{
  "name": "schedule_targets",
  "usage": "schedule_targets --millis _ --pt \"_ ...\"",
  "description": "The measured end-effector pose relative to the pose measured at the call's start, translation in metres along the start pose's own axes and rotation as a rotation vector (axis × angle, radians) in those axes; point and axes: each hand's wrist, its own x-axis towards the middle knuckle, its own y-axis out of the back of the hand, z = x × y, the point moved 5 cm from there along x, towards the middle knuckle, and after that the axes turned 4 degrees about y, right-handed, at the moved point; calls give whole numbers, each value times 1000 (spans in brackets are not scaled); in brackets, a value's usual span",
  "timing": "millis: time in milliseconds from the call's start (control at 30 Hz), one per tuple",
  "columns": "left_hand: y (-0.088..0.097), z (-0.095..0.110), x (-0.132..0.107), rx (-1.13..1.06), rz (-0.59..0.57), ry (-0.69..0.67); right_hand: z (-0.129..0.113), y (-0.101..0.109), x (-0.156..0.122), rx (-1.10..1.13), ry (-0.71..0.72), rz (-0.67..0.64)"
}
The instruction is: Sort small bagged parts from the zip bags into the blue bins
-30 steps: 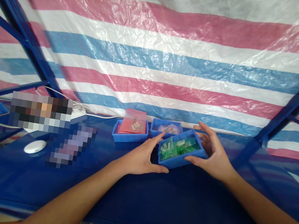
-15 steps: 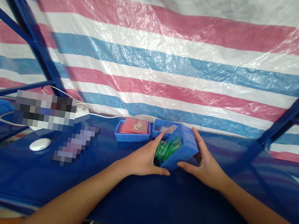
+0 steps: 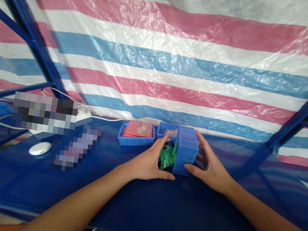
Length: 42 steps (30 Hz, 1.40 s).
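My right hand (image 3: 210, 168) grips a small blue plastic bin (image 3: 186, 151) from the right and holds it tipped up on its side. The bin's open face points left, toward my left hand (image 3: 147, 162). Green clear bags (image 3: 167, 158) spill out of the bin between the two hands. My left hand is cupped open right beside the bags, with its thumb flat on the blue table (image 3: 133, 206) and its fingers raised next to them.
Behind my hands stand two more blue bins: one with a red bag (image 3: 138, 133), one with clear bags (image 3: 167, 130). A white round device (image 3: 40, 148) and a white power strip with cables (image 3: 83, 113) lie at the left. A striped tarp and blue frame bars close in the space.
The bin was level between both hands. My right hand has tipped it up onto its side toward the left, and the green bags are sliding out against my left hand.
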Motion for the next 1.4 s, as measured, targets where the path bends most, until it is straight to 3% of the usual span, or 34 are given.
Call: schedule_targets --millis 200,533,767,900,1167,1400 --pt "7 11 2 27 82 -80 -4 2 0 -80 78 22" --pt "6 30 2 101 21 -258 -2 -1 -3 -91 83 -41" --pt "4 34 4 100 45 -277 -2 -8 -3 -59 80 -90" --pt "-1 30 5 60 29 -288 -5 -7 -2 -216 127 -102" --pt "-17 22 9 -143 -160 -223 -8 -8 -3 -360 141 -128" --pt "-17 17 10 -159 -143 -202 -6 -5 -5 -315 126 -43"
